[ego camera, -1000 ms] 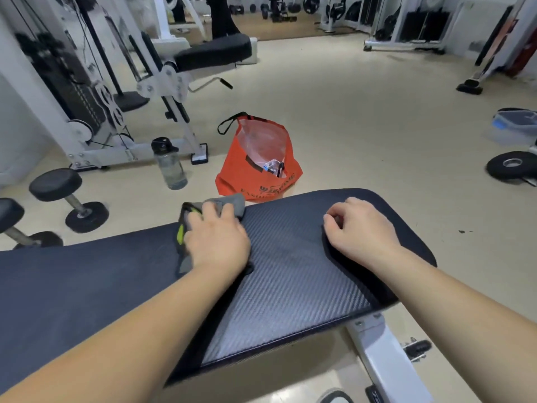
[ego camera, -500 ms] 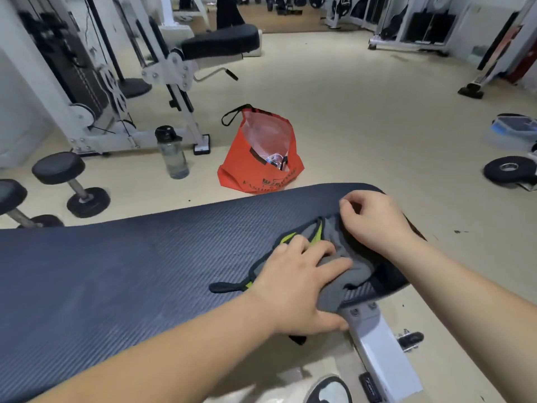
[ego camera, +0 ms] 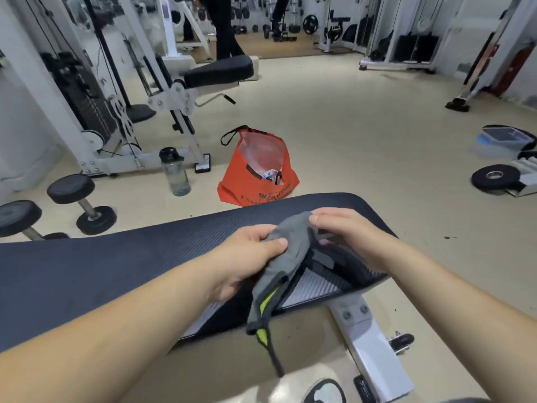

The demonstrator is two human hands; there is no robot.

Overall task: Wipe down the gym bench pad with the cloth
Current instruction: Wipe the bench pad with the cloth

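Head view: pad surface (ego camera: 87, 271) spans the frame, dark and textured. My left hand (ego camera: 247, 257) pinches the cloth's middle, and my right hand (ego camera: 345, 234) is curled on its top end. The grey cloth (ego camera: 286, 257) is bunched between them just above the pad's right end, its tail hanging past the near edge. Looks like a regrip between wiping passes. Next I need it flattened and pressed onto the pad.

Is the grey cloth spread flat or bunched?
Bunched: left hand and right hand hold the grey cloth, its end dangling off the black pad.
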